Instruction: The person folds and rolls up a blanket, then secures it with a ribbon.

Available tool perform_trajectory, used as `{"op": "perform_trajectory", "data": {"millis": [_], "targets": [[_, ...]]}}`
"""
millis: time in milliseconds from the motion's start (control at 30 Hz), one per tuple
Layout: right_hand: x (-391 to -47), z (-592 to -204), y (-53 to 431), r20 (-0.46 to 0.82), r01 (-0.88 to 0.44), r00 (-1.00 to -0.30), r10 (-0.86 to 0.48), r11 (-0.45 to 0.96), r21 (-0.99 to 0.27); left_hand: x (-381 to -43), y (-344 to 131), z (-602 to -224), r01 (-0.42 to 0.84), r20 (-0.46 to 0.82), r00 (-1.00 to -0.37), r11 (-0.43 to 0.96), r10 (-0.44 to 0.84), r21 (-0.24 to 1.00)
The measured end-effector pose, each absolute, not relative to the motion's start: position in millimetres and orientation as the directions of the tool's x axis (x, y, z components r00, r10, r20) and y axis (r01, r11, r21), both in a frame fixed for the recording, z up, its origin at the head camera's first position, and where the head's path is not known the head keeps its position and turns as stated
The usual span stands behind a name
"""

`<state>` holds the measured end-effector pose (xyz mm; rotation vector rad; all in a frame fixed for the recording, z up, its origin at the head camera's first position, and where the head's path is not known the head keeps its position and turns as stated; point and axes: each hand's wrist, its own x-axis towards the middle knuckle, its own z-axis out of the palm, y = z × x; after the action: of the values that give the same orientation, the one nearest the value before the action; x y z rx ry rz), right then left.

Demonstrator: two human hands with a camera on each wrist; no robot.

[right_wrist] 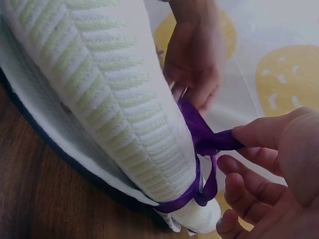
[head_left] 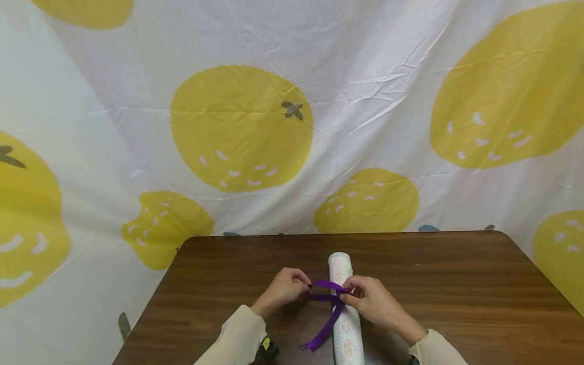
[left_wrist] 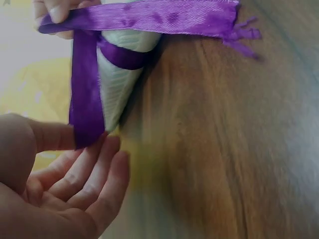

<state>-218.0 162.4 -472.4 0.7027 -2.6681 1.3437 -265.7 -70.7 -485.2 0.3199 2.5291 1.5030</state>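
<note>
A white rolled cloth (head_left: 348, 332) with a pale printed pattern lies lengthwise on the table, its ribbed side showing in the right wrist view. Round its middle runs a purple ribbon (head_left: 325, 329), whose frayed end hangs out to the left. My left hand (head_left: 285, 290), left of the roll, pinches one stretch of the ribbon between thumb and fingers. Over the roll, my right hand (head_left: 371, 300) pinches another part of the ribbon near the crossing. A ribbon band (left_wrist: 122, 54) circles the roll, and a small loop (right_wrist: 212, 184) stands off it beside the right fingers.
The brown wooden table (head_left: 219, 268) has a rounded far edge. Behind it hangs a white curtain (head_left: 356, 142) printed with big yellow fruit. A dark wristband (head_left: 268, 350) sits at the left sleeve.
</note>
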Motion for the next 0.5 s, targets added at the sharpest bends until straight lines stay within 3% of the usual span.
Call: {"op": "perform_trajectory", "data": {"millis": [300, 500], "targets": [[-220.2, -472.4, 161.2, 0.282, -0.423, -0.901, -0.329, 0.526, -0.738, -248.2, -87.8, -467.8, 0.08, -0.172, -0.878, 0.491, 0.447, 0.868], [-221.7, -471.9, 160.1, 0.308, -0.446, -0.891, -0.333, 0.514, -0.733, -236.0, -87.0, -457.6, 0.021, -0.264, -0.78, 0.445, 0.567, 0.895]]}}
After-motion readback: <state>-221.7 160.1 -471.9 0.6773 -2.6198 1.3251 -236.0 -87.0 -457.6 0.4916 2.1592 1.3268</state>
